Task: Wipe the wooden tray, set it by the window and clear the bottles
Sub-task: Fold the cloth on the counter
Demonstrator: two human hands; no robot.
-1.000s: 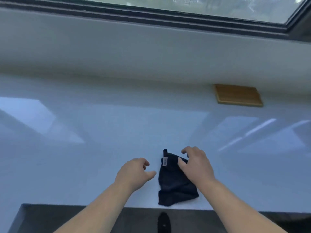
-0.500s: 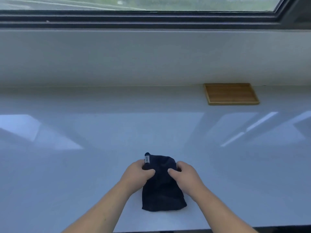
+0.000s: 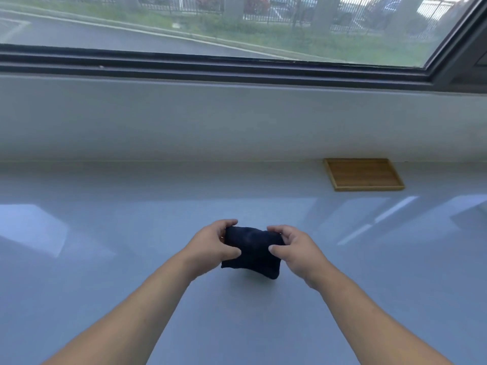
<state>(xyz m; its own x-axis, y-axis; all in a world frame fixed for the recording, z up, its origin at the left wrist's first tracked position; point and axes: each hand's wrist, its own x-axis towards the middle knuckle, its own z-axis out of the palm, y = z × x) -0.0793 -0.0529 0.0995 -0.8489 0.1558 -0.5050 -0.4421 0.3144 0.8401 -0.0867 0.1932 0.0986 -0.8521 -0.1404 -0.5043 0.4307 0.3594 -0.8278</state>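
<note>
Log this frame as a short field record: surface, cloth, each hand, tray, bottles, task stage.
surface: glossy white counter below a window
cloth: dark folded cloth, held between both hands just above the counter
left hand: left hand gripping the cloth's left edge
right hand: right hand gripping the cloth's right edge
tray: wooden tray lying flat against the wall under the window, far right, nothing on it
bottles: none in view
task stage: tray appears already placed by the window; no wiping under way
</note>
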